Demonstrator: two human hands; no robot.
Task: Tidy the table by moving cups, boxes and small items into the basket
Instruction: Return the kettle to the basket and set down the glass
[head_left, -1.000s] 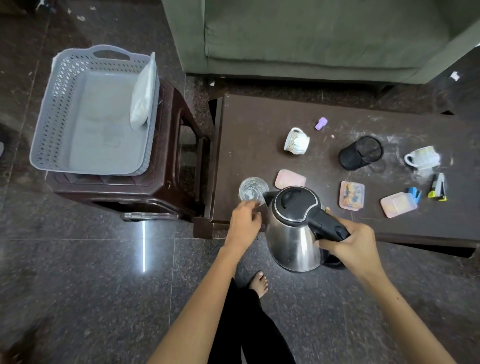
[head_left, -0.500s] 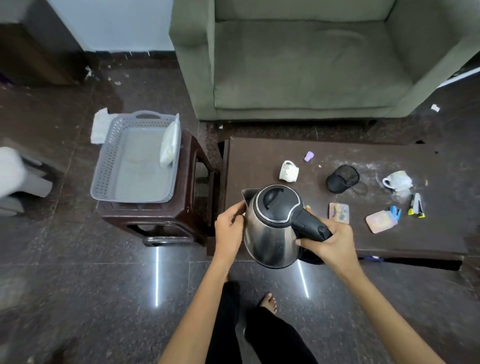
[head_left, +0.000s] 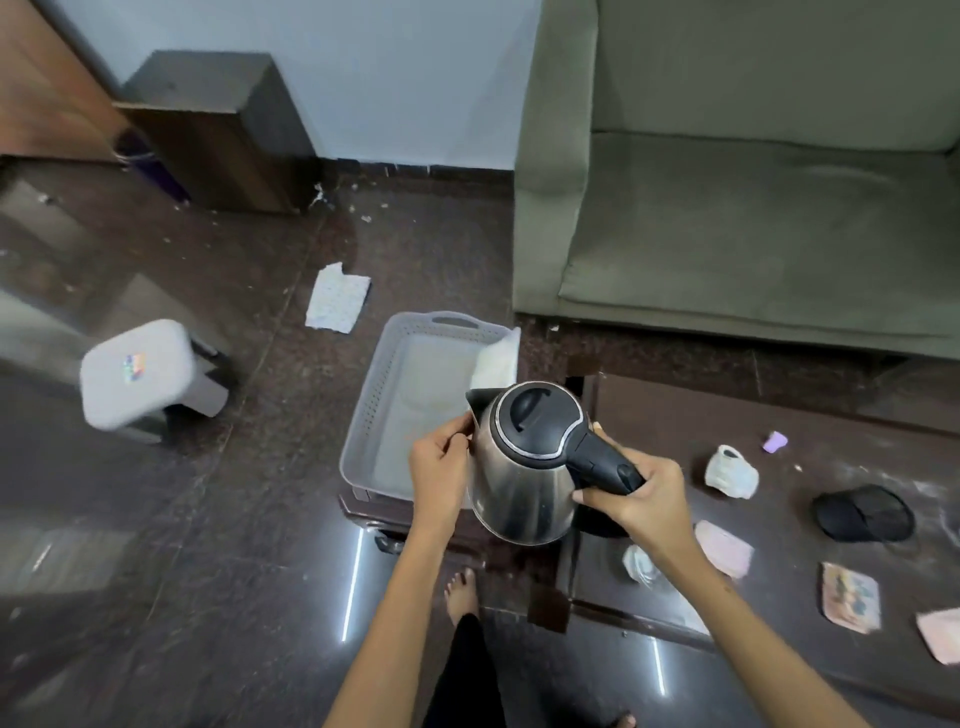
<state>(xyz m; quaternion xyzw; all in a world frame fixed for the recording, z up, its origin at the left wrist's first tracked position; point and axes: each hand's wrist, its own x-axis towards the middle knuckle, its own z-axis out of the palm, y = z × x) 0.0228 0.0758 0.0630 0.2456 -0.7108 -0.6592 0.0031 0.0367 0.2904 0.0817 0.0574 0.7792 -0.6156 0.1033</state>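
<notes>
I hold a steel kettle (head_left: 524, 467) with a black lid in the air, over the near right corner of the grey basket (head_left: 363, 415). My right hand (head_left: 639, 499) grips its black handle. My left hand (head_left: 441, 467) holds its side below the spout with bent fingers. A white pouch (head_left: 496, 358) leans inside the basket. On the dark table (head_left: 675, 415) to the right lie a tipped white cup (head_left: 730, 470), a purple bit (head_left: 775, 441), a black mesh cup (head_left: 862, 512), a glass (head_left: 641, 564), a pink box (head_left: 724, 548) and a patterned box (head_left: 851, 597).
The basket sits on a dark wooden stool (head_left: 374, 512) left of the table. A green sofa (head_left: 753, 208) stands behind. On the floor to the left are a white stool (head_left: 135, 374) and a sheet of paper (head_left: 335, 296). My foot (head_left: 462, 592) is below the stool.
The kettle rose off the table and moved left over the basket. My left hand left the glass and went to the kettle's side. The view swung left.
</notes>
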